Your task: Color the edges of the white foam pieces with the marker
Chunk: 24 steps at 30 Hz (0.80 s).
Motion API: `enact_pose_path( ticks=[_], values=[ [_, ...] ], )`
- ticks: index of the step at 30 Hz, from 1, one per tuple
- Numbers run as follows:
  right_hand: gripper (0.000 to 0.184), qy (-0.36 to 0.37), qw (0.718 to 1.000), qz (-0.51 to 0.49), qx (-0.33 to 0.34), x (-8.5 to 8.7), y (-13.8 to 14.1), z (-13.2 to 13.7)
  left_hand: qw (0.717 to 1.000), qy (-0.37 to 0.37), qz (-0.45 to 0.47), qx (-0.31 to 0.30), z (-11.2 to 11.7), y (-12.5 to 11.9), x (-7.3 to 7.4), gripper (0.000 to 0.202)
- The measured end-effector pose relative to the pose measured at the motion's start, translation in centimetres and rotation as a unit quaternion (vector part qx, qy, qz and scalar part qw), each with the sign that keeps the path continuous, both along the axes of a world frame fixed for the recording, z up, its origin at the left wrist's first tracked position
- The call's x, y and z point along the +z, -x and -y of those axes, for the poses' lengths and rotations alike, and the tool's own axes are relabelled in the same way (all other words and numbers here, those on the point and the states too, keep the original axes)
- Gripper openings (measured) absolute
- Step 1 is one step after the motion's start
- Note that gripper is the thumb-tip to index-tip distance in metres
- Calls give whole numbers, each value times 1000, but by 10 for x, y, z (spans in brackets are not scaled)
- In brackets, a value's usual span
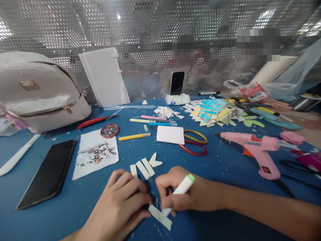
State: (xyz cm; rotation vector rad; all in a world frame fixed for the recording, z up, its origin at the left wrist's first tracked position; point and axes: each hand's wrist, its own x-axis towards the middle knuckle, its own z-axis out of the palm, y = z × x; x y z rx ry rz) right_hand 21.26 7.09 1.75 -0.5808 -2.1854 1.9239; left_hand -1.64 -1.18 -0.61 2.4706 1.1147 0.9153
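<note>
A white marker with a green end (184, 185) is gripped in my right hand (175, 190), slanting down to the left. Its tip end meets a pale green strip (162, 218) lying on the blue table. My left hand (127, 201) pins the strip's left end with thumb and forefinger, the other fingers curled. Just beyond the left fingers lie several more pale strips (143, 170), partly covered by that hand. Beside them is a small forked, leaf-like pale piece (155, 160).
Ahead are a white card (170, 135) over scissors (197, 147), a yellow marker (134, 137) and a heap of cut pieces (213, 110). A pink glue gun (255, 147) lies right. Leftward are a glitter-strewn sheet (110, 159), a black phone (50, 170) and a white backpack (40, 97).
</note>
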Motion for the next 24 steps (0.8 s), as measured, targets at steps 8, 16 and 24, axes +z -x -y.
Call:
enact_pose_path(
  ticks=[8,16,24],
  values=[
    [50,-15,1000,2,-2,-2,-1,1,1000,-5,10,-1,0,0,-1,27],
    [45,-35,999,0,8,-1,0,-1,1000,-15,14,-6,-1,0,-1,26],
    [49,-59,998,3,18,-1,0,-1,1000,-23,1,-2,-2,1,0,33]
  ],
)
